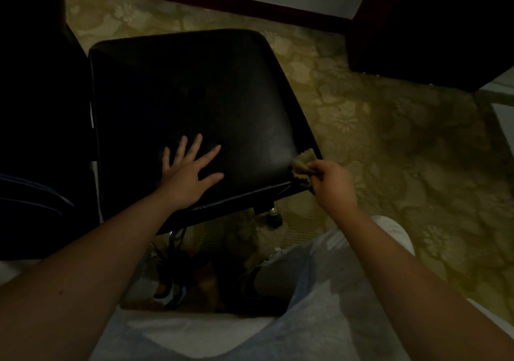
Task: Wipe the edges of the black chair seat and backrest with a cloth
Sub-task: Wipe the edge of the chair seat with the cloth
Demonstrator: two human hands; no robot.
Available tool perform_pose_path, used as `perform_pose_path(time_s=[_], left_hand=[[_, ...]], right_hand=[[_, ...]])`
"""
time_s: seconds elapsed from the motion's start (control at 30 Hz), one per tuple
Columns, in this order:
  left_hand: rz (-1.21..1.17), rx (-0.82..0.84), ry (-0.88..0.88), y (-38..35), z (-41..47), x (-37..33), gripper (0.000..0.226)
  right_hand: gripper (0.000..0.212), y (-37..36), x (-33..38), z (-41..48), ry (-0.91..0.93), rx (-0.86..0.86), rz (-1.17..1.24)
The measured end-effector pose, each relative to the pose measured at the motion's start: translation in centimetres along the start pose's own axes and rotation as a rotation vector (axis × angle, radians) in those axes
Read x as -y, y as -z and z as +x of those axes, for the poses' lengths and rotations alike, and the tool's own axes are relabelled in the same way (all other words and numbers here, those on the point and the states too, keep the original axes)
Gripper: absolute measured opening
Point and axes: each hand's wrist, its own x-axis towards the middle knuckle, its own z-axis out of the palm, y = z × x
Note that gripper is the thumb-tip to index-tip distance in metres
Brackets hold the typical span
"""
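At centre frame, the black chair seat (194,104) lies broad side up, its long axis running from lower left toward upper right over patterned carpet (389,127). The left hand (189,174) rests flat on it, fingers spread and holding nothing, probably to steady it. The right hand (331,182) pinches a bunched cloth (303,164) against the seat's lower-right corner edge.

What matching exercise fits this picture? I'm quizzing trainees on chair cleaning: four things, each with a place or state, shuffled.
Things:
1. left hand
2. right hand
3. cloth
4. carpet

Places or states:
A. under the chair, flower-patterned
B. flat on the seat, fingers spread
C. at the seat's near right corner
D. closed around the cloth

Pairs: 1-B, 2-D, 3-C, 4-A
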Motion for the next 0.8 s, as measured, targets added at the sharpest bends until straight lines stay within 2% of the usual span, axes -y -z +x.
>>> perform_pose_path(time_s=[0.17,0.3,0.4,0.57,0.8], left_hand=[[0.006,-0.014,-0.008,-0.2,0.0,0.2,0.065],[0.007,-0.009,-0.007,-0.2,0.1,0.2,0.065],[-0.005,-0.007,-0.011,-0.2,0.2,0.3,0.065],[-0.011,-0.021,-0.030,-0.4,0.2,0.6,0.065],[0.006,-0.008,-0.018,-0.3,0.2,0.7,0.065]], right_hand=[[0.029,-0.9,1.3,-1.2,-0.034,-0.100,0.023],[0.028,-0.3,1.4,-1.4,0.069,-0.032,-0.011],[0.028,0.4,0.4,-0.5,0.070,0.006,-0.055],[0.022,-0.4,1.1,-0.8,0.058,-0.033,-0.052],[0.023,-0.5,1.6,-1.5,0.191,0.081,-0.081]])
